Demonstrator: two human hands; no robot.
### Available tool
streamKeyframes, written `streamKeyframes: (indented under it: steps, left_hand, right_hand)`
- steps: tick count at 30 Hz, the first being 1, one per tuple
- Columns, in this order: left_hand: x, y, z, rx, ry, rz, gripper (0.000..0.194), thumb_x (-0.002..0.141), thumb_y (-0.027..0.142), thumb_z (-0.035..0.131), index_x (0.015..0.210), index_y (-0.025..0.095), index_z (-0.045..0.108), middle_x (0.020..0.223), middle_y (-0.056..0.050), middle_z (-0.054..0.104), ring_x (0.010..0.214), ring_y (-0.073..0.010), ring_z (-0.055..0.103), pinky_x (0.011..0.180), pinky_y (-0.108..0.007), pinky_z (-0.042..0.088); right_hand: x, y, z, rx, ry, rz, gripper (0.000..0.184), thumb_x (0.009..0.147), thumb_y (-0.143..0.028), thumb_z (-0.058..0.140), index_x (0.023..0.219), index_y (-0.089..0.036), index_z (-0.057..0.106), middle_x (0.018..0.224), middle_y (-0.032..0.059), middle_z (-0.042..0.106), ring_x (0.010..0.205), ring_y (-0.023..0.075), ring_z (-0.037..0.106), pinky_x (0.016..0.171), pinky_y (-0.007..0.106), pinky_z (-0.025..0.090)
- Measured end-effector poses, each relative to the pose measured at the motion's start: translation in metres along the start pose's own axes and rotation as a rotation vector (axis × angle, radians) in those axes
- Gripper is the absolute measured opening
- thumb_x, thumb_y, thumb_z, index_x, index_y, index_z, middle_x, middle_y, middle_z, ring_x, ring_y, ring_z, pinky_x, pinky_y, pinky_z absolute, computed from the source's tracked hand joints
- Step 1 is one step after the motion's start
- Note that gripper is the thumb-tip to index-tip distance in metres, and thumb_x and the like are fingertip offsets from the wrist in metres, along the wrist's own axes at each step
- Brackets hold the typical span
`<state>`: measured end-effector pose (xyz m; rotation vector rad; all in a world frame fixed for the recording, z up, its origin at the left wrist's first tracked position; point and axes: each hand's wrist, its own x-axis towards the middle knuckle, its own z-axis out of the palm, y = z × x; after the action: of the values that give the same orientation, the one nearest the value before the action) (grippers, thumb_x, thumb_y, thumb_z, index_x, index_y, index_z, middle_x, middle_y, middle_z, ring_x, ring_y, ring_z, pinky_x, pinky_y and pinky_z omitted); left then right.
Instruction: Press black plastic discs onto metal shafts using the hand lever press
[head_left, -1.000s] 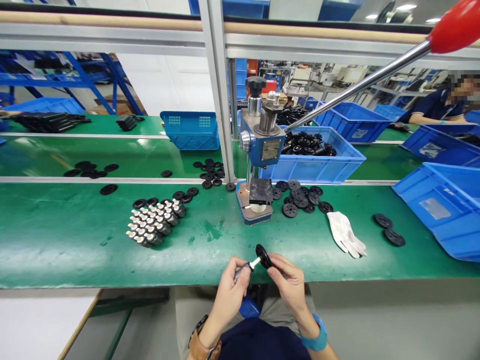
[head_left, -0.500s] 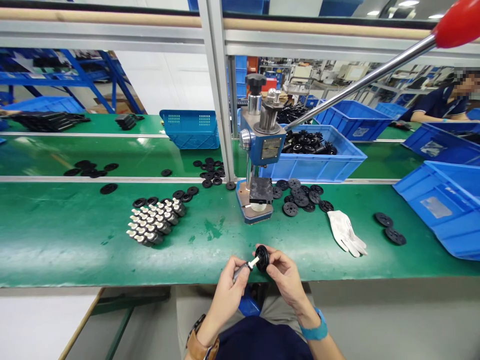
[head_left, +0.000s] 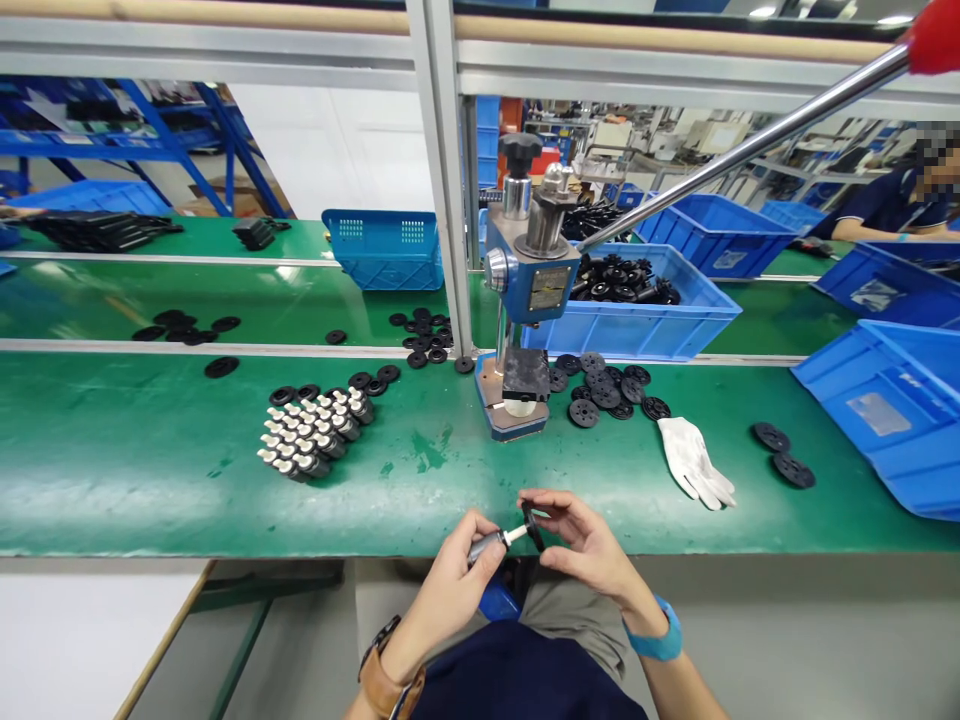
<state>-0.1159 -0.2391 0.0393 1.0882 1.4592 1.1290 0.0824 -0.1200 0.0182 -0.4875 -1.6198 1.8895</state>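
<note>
Near the bench's front edge my left hand grips a small grey cylinder with a white shaft, which points right. My right hand holds a thin black disc nearly edge-on, between the thumb below and the fingers above. The shaft's tip meets the disc's middle; how deep it sits there is hidden. Left of my hands stand several similar cylinders in a tight block, white shafts up. Beyond my hands is a blue hand press with a black block above its base.
Black discs lie loosely right of the press, beside a white glove. More black rings lie to the left. Blue bins stand behind and at the right. The press's long lever slants up rightward. A person sits at the far right.
My right hand has turned the disc from a slanted face to nearly edge-on, and its fingers have spread along it. The view has shifted slightly.
</note>
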Motion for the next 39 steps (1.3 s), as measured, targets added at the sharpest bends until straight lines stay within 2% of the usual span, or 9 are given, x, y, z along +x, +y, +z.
streamKeyframes:
  steps: [4, 8, 16, 19, 22, 28, 33, 35, 39]
  left_hand:
    - [-0.004, 0.004, -0.007, 0.099, -0.012, 0.017, 0.024, 0.099, 0.044, 0.055, 0.094, 0.021, 0.055, 0.084, 0.001, 0.056, 0.077, -0.0174, 0.051, 0.073, -0.03, 0.04]
    - [-0.007, 0.004, -0.013, 0.207, -0.048, 0.037, 0.017, 0.1, 0.038, 0.055, 0.1, 0.022, 0.055, 0.091, -0.001, 0.061, 0.083, -0.0194, 0.055, 0.077, -0.032, 0.041]
    - [-0.009, 0.009, -0.013, 0.291, -0.119, 0.062, 0.01, 0.098, 0.032, 0.054, 0.103, 0.023, 0.051, 0.096, -0.002, 0.062, 0.086, -0.0203, 0.056, 0.08, -0.034, 0.044]
    - [-0.009, 0.012, -0.016, 0.366, -0.141, 0.07, 0.01, 0.097, 0.028, 0.055, 0.106, 0.024, 0.051, 0.101, -0.002, 0.065, 0.089, -0.0212, 0.06, 0.083, -0.034, 0.045]
    - [-0.012, 0.015, -0.018, 0.462, -0.141, 0.086, 0.01, 0.098, 0.026, 0.055, 0.107, 0.025, 0.051, 0.101, -0.002, 0.068, 0.09, -0.0222, 0.063, 0.082, -0.034, 0.046]
    - [-0.018, 0.023, -0.016, 0.654, -0.119, 0.194, 0.005, 0.1, 0.024, 0.052, 0.104, 0.024, 0.05, 0.093, -0.003, 0.069, 0.085, -0.0242, 0.068, 0.076, -0.035, 0.049]
    - [-0.026, 0.032, -0.014, 0.749, -0.093, 0.354, 0.012, 0.098, 0.018, 0.052, 0.107, 0.024, 0.046, 0.094, -0.005, 0.071, 0.084, -0.0259, 0.072, 0.074, -0.036, 0.051]
    - [-0.031, 0.035, -0.012, 0.747, -0.089, 0.394, 0.016, 0.097, 0.016, 0.052, 0.108, 0.024, 0.046, 0.097, -0.006, 0.071, 0.086, -0.0255, 0.072, 0.076, -0.036, 0.052]
    - [-0.035, 0.036, -0.009, 0.703, -0.072, 0.386, 0.02, 0.095, 0.014, 0.053, 0.11, 0.025, 0.046, 0.102, -0.006, 0.072, 0.09, -0.0255, 0.072, 0.08, -0.037, 0.052]
  right_hand:
    - [-0.002, -0.006, -0.001, -0.016, -0.057, 0.037, 0.065, 0.086, -0.045, 0.085, 0.144, -0.03, 0.06, 0.149, 0.0122, 0.057, 0.136, 0.0274, 0.06, 0.116, 0.048, 0.05]
    - [-0.003, -0.017, -0.004, -0.167, -0.15, 0.026, 0.067, 0.091, -0.049, 0.078, 0.151, -0.029, 0.055, 0.152, 0.0133, 0.051, 0.139, 0.0277, 0.057, 0.117, 0.045, 0.049]
    - [0.0, -0.026, 0.003, -0.569, -0.293, -0.232, 0.072, 0.095, -0.024, 0.072, 0.16, -0.028, 0.041, 0.154, 0.0159, 0.051, 0.144, 0.0268, 0.051, 0.119, 0.045, 0.045]
    - [0.0, -0.028, 0.004, -0.636, -0.304, -0.21, 0.074, 0.094, -0.022, 0.072, 0.161, -0.026, 0.04, 0.155, 0.0168, 0.051, 0.144, 0.0277, 0.051, 0.118, 0.044, 0.046]
    - [0.001, -0.032, 0.004, -0.7, -0.323, -0.141, 0.076, 0.094, -0.03, 0.075, 0.161, -0.024, 0.039, 0.155, 0.0182, 0.051, 0.144, 0.0301, 0.052, 0.117, 0.044, 0.047]
    - [-0.001, -0.031, 0.006, -0.77, -0.342, -0.111, 0.083, 0.094, -0.037, 0.077, 0.164, -0.025, 0.034, 0.142, 0.0182, 0.065, 0.125, 0.0309, 0.068, 0.105, 0.042, 0.056]
    - [-0.003, -0.031, 0.01, -0.765, -0.356, -0.336, 0.084, 0.102, -0.039, 0.066, 0.168, -0.029, 0.015, 0.118, 0.0121, 0.073, 0.091, 0.0212, 0.073, 0.082, 0.032, 0.06]
    - [-0.003, -0.038, 0.012, -0.774, -0.372, -0.404, 0.084, 0.104, -0.041, 0.062, 0.169, -0.028, 0.01, 0.117, 0.0128, 0.07, 0.092, 0.0211, 0.071, 0.081, 0.031, 0.059]
    - [-0.002, -0.052, 0.015, -0.835, -0.408, -0.419, 0.084, 0.105, -0.043, 0.058, 0.169, -0.025, 0.007, 0.118, 0.014, 0.067, 0.094, 0.0222, 0.069, 0.082, 0.033, 0.059]
